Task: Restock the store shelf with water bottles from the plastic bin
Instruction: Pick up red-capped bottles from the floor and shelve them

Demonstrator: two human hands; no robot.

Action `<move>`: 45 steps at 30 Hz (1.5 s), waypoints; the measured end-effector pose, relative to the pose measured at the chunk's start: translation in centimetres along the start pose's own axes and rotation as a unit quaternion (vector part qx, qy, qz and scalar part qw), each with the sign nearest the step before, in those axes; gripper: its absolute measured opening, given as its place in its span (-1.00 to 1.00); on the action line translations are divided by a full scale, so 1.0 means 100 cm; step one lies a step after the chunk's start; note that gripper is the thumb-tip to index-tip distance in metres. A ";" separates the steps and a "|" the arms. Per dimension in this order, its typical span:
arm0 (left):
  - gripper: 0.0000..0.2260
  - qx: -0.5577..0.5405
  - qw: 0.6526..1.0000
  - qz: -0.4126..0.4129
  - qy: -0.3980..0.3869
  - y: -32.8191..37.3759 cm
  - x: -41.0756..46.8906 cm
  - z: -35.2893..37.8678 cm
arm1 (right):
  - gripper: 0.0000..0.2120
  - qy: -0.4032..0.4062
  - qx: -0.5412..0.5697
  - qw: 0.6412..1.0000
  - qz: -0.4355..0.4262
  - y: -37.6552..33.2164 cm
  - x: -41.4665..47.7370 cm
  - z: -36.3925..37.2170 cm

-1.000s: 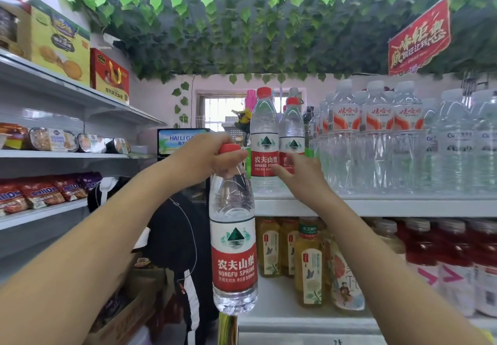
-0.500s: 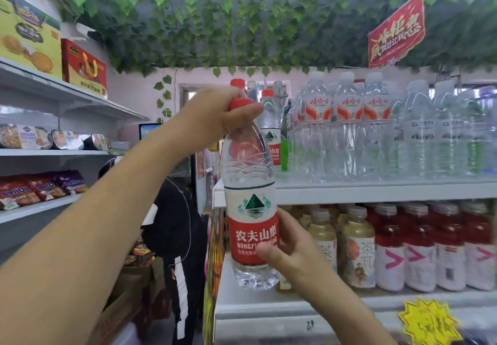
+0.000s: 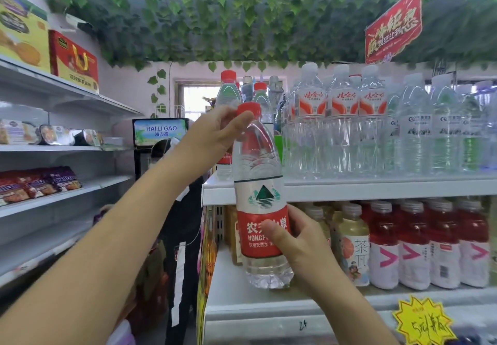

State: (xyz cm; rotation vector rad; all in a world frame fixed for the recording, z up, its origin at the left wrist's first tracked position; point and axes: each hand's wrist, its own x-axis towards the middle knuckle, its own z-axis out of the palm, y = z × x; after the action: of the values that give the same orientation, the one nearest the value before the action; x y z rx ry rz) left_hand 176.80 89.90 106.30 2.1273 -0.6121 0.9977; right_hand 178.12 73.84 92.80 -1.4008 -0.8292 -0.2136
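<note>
A clear water bottle (image 3: 258, 161) with a red cap and a red-and-white label hangs upright in front of the left end of the upper shelf (image 3: 349, 187). My left hand (image 3: 215, 135) grips its neck just under the cap. My right hand (image 3: 298, 239) grips its lower label from the right, thumb across the front. Two matching red-capped bottles (image 3: 228, 94) stand on the shelf behind it. The plastic bin is out of view.
Rows of clear water bottles (image 3: 341, 124) fill the upper shelf to the right. Tea and red drink bottles (image 3: 414, 245) line the shelf below. Snack shelves (image 3: 53, 191) run along the left. A person in black (image 3: 185, 210) stands in the aisle ahead.
My right hand left the shelved bottles and took hold of the bottle's lower label. The bottle rose and moved right, up against the upper shelf's left end.
</note>
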 end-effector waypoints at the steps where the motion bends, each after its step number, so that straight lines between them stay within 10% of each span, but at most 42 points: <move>1: -0.50 0.003 1.000 -0.010 0.005 -0.005 -0.003 0.003 | -0.64 0.003 0.006 1.000 0.000 -0.002 0.002 -0.001; 16: -0.61 0.425 0.901 -0.073 0.048 -0.098 -0.040 0.064 | -0.77 0.088 -0.077 0.992 -0.038 -0.043 0.103 -0.025; 45: -0.63 0.456 0.870 0.020 0.188 -0.118 -0.045 0.079 | -0.62 0.069 -0.214 0.973 0.052 -0.002 0.164 -0.025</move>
State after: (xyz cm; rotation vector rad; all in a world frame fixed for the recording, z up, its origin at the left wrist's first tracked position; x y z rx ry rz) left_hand 185.58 92.08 94.43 2.5573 0.0636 1.9389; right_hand 190.66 76.92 103.29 -1.8061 -0.6111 -0.4233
